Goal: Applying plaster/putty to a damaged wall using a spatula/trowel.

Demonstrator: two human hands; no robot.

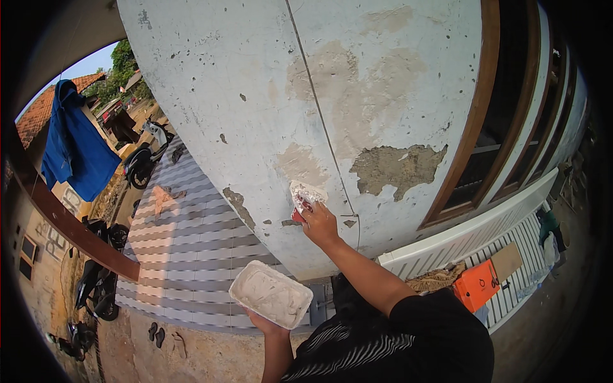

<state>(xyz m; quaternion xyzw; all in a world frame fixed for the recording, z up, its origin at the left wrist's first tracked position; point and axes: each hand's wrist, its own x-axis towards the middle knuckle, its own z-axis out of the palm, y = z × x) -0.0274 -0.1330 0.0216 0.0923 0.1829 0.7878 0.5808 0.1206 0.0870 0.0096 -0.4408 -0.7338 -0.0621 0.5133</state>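
My right hand (319,223) grips a putty knife (299,215) with a red part showing and whitish filler smeared over its blade. The tool is pressed against the pale, patchy wall (255,147), at the lower end of a beige filled patch (300,164). Below and to the left, my left hand (267,324) supports a white rectangular tub (308,305) from underneath. Inside the tub lies creamy filler (268,290) with streaks across its surface. Right of my right hand, a bare patch (396,171) shows rough grey-brown render where the paint has come off.
A thin cable (313,89) runs down the wall. Brown-framed windows (485,147) stand to the right, above a white slatted bench (511,255) holding an orange box (476,285). Striped floor tiles (185,255) lie left; a blue garment (83,147) hangs near a brown post (96,246).
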